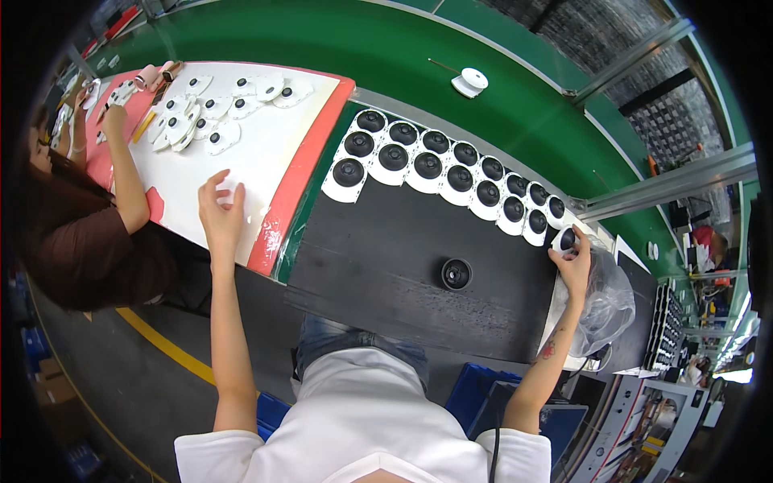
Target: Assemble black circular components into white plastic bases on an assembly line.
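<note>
My left hand (221, 211) is held above the white sheet (262, 153) on the left, fingers curved and apart with nothing between them. Beyond it on that sheet lie several flat white plates (217, 138) with small black round centres, some overlapping. At the right end of the black mat (378, 249), my right hand (573, 262) grips a white part with a black dome (567, 239) by its edges. Rows of similar white parts with black domes (427, 165) line the mat's far side. A lone black cup-shaped piece (456, 274) sits near the mat's middle.
A clear plastic bag (604, 302) bulges beside my right forearm. On the green surface behind stands a white spool-like object (474, 80). A co-worker (88, 217) reaches over the left table. Metal posts (668, 181) rise at the right, and blue bins (475, 394) sit below the mat's edge.
</note>
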Motion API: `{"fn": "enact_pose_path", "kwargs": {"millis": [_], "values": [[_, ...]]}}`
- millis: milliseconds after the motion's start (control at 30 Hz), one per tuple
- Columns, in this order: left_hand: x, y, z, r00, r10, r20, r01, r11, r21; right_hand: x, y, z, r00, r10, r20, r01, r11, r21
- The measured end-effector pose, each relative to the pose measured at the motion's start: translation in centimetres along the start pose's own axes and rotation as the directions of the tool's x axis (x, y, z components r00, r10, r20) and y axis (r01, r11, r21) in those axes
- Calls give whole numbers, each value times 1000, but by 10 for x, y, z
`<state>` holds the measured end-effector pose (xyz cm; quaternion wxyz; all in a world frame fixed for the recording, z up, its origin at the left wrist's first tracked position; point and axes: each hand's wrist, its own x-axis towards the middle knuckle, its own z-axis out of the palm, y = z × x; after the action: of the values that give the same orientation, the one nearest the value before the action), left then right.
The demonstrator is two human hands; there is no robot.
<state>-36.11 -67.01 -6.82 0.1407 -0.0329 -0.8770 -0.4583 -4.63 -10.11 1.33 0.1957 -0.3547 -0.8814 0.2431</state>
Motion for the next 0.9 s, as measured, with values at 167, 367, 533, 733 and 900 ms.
{"fn": "enact_pose_path", "kwargs": {"millis": [167, 367, 533, 733, 900], "values": [[27, -16, 4, 990, 85, -116, -64, 983, 172, 9, 1, 0, 973, -144, 180, 171, 975, -143], [57, -20, 6, 955, 160, -248, -56, 923, 380, 10, 7, 1, 971, -57, 232, 85, 990, -113], [86, -34, 7, 976, 78, -202, 9, 917, 398, 7, 15, 5, 982, -98, 160, 114, 989, -96], [107, -30, 44, 980, -50, -194, 157, 795, 586, -16, -20, 11, 925, -378, -31, 363, 906, -219], [117, -59, 36, 923, -100, -372, 242, 901, 360, -95, -183, 47, 769, -428, 475, 452, 889, 69]]}}
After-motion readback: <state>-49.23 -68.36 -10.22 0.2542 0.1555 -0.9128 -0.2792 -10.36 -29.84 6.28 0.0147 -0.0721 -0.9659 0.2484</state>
